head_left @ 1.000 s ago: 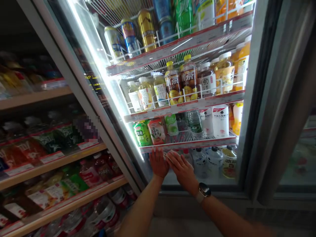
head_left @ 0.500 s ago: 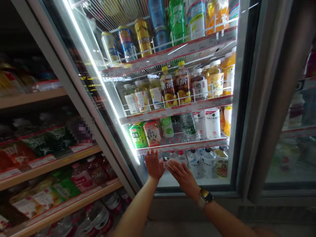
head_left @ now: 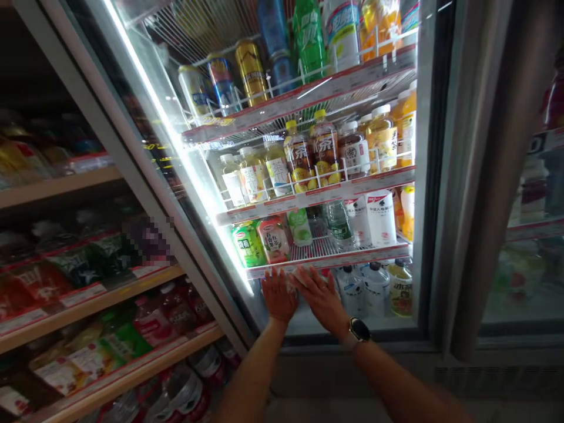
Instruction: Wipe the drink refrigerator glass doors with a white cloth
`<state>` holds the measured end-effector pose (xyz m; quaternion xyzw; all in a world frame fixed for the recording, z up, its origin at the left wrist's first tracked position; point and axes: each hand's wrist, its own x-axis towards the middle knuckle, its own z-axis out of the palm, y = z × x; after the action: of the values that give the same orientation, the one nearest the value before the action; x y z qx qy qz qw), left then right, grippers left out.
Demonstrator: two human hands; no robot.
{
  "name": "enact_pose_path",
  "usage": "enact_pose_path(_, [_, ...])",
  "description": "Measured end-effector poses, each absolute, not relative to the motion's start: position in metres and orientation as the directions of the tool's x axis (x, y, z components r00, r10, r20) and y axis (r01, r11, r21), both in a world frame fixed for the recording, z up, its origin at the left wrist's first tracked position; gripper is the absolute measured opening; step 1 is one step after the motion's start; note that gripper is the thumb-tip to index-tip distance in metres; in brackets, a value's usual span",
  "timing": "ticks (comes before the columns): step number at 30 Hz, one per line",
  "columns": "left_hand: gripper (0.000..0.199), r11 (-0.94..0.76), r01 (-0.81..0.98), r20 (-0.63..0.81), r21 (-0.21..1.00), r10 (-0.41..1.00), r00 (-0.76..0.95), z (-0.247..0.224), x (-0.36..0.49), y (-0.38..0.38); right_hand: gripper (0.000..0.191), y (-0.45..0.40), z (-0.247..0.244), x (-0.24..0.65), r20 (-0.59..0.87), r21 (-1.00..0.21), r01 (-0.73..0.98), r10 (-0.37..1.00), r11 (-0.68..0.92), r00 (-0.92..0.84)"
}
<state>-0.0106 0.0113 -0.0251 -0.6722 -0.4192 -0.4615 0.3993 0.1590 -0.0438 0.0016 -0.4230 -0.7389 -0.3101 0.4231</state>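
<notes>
Both my hands are raised against the glass front of a lit drinks cooler (head_left: 420, 235), just below its lowest wire shelf edge (head_left: 335, 258). My left hand (head_left: 280, 295) lies flat with fingers pointing up, and nothing shows in it. Close beside it, my right hand (head_left: 321, 298) slants up to the left, its long fingers laid over a small pale tissue (head_left: 292, 283) that is mostly hidden. A watch (head_left: 359, 329) is on my right wrist. Behind the hands, bottles (head_left: 375, 288) stand on the cooler floor.
Inside the cooler are cans (head_left: 251, 71), iced tea bottles (head_left: 325, 144), a green carton-like pack (head_left: 249, 244), a red pack (head_left: 274, 239) and white packs (head_left: 381, 217). Wooden shelves (head_left: 110, 305) with bottled drinks stand at left. A door frame (head_left: 480, 176) borders another cooler at right.
My right hand has moved up, and its fingers now point more upward near the shelf edge. My left hand has shifted slightly right in the view. The view has tilted slightly.
</notes>
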Motion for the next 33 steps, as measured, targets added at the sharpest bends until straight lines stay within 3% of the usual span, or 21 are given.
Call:
enact_pose_path(8, [0.060,-0.386,0.916,0.961,-0.111,0.194,0.198,-0.026,-0.011,0.012,0.070,-0.044,0.006,0.151,0.899,0.036,0.893,0.375,0.448,-0.225])
enact_pose_path(13, [0.061,-0.352,0.926,0.957,-0.140,0.190,0.217,-0.022,-0.011,0.010,0.073,-0.047,0.004,0.167,0.882,0.099,0.874,0.365,0.476,-0.299])
enact_pose_path(17, [0.065,-0.344,0.927,0.952,-0.151,0.201,0.229,-0.014,-0.010,0.005,0.073,-0.047,0.010,0.199,0.904,0.090,0.914,0.352,0.395,-0.241])
enact_pose_path(20, [0.067,-0.348,0.924,0.946,-0.160,0.214,0.245,-0.007,-0.006,-0.002,0.072,-0.046,0.014,0.234,0.940,0.004,0.953,0.324,0.304,-0.107])
enact_pose_path(27, [0.074,-0.395,0.916,0.940,-0.067,0.284,0.191,0.016,0.027,-0.035,0.073,-0.041,0.005,0.318,0.921,-0.336,0.929,0.263,0.156,0.289])
enact_pose_path(33, [0.072,-0.507,0.822,0.915,-0.260,0.142,0.377,0.062,0.069,-0.033,0.065,-0.045,0.004,0.332,0.911,-0.391,0.895,0.226,0.214,0.344])
